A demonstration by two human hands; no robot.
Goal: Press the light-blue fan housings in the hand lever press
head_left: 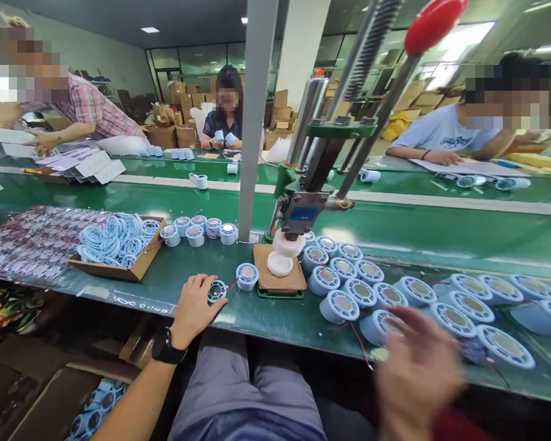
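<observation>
Left hand [195, 309] gripping round blue housing [217, 291], standing face-up on desk [165, 282], left of press [305, 211]; left hand nearer press. Second housing [247, 277] sitting between. Right hand [420, 364] blurring near right-side cluster [343, 305]; cannot tell if holding. Counting: one press, one ring box [147, 260], six rear housings [195, 235]; cluster overlapping, uncountable.

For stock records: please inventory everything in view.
Lever press: one, green-silver, centre
Discs: two, white, at press
Housings: many, light blue, mostly right
Rings: many, light blue, cardboard tray
Small parts: many, silvery-red, far left
Worktop: one, green, foreground
Post: one, grey, beside press
Co-workers: three, mixed clothing, background
Cartons: many, brown, background
Papers: several, white, background
Wristwatch: one, black, left wrist
Legs: two, grey-trousered, bottom centre
Left hand: one, bare, on housing
Right hand: one, blurred, lower right
</observation>
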